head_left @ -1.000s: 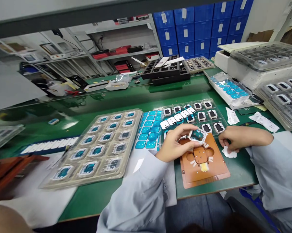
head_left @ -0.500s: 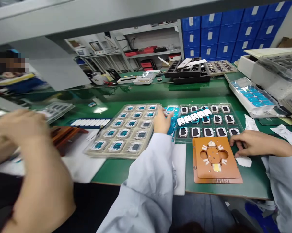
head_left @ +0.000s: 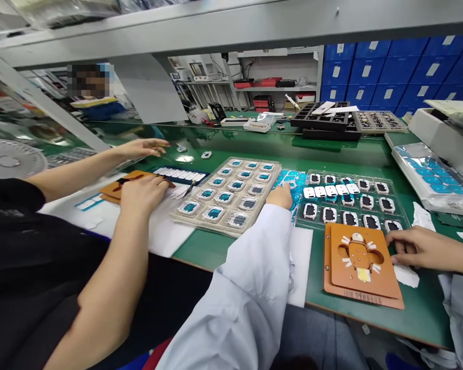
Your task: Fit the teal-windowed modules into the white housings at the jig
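My left hand (head_left: pixel 281 197) reaches forward onto a sheet of blue stickers (head_left: pixel 295 179) that lies between two clear trays; its fingertips are hidden behind the hand. The left tray (head_left: pixel 226 199) holds teal-centred parts, and the right tray (head_left: pixel 372 184) holds black and white parts. In front of the right tray lies an orange fixture plate (head_left: pixel 360 280) with nothing in its nest. My right hand (head_left: pixel 418 249) rests at that plate's right edge, fingers stretched out over a white paper scrap (head_left: pixel 407 276).
A co-worker in a black sleeve sits at my left, one hand (head_left: pixel 143 191) on another orange fixture (head_left: pixel 113 189), the other hand (head_left: pixel 142 148) farther back. A black tray (head_left: pixel 326 122), blue bins (head_left: pixel 389 77) and a bagged sticker sheet (head_left: pixel 427 177) stand behind and right.
My left hand lifted a white-framed part off the orange fixture and moved left to the trays, then onto the blue sheet. The view swung left, bringing the co-worker in.
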Motion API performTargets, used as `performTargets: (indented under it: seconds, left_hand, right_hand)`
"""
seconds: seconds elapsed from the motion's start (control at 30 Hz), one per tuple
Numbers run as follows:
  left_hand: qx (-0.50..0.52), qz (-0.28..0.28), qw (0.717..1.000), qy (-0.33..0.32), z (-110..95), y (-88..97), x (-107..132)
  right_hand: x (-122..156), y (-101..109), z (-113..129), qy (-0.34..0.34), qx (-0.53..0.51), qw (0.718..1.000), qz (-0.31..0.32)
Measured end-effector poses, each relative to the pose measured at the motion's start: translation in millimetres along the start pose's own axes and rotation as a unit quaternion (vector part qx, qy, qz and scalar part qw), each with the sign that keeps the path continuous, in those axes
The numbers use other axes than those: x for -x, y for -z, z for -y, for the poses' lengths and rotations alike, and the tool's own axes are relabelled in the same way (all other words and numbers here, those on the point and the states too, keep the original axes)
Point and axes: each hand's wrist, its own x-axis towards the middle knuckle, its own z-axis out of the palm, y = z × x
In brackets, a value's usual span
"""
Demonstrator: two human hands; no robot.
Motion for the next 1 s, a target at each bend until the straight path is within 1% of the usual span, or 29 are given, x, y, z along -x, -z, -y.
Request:
performTargets:
  seconds: [0.1,0.27,0.37,0.43,0.5,0.57,0.67,0.73,0.8,0.9,1.0]
  left_hand:
    - [-0.011,0.006,1.000,-0.008,-2,-1.5,-1]
    - [-0.026,0.009,1.000,0.001,-3,-1.5,-4]
    - [-0.029,-0.010,0.999,-0.008,-6,-0.8,-4]
    - [-0.025,-0.036,0.998,-0.039,-10,-0.8,-3]
    - [-0.015,-0.056,0.995,-0.087,-16,-1.6,0]
    - [-0.005,-0.059,0.990,-0.130,-21,-3.8,3]
    - [0.001,-0.045,0.986,-0.159,-26,-8.5,7]
    - [0.002,-0.035,0.987,-0.158,-27,-11.2,7]
    - [0.003,-0.035,0.987,-0.154,-27,-12.3,6]
    - [0.002,-0.061,0.986,-0.152,-29,-10.8,6]
    - [0.000,-0.096,0.981,-0.170,-31,-7.7,9]
  right_hand:
    - [-2,-1,-2,0.000,-0.009,1.000,-0.003]
    - [-3,-2,-5,-0.005,-0.006,1.000,0.010]
    - [-1,-2,-4,0.007,-0.020,1.000,-0.008]
    - [1,-1,-1,0.007,-0.033,0.999,-0.011]
    - [2,0,2,0.002,-0.035,0.999,-0.003]
    - [2,2,4,0.006,-0.020,1.000,-0.009]
    - [0,3,2,0.025,0.008,0.996,-0.080]
    - [-2,2,0,0.021,0.012,0.989,-0.148]
    - [-7,0,-2,0.017,0.008,0.975,-0.224]
    - [-16,-8,-2,0.025,-0.007,0.944,-0.330]
    - [-27,-18,-1,0.040,-0.016,0.924,-0.380]
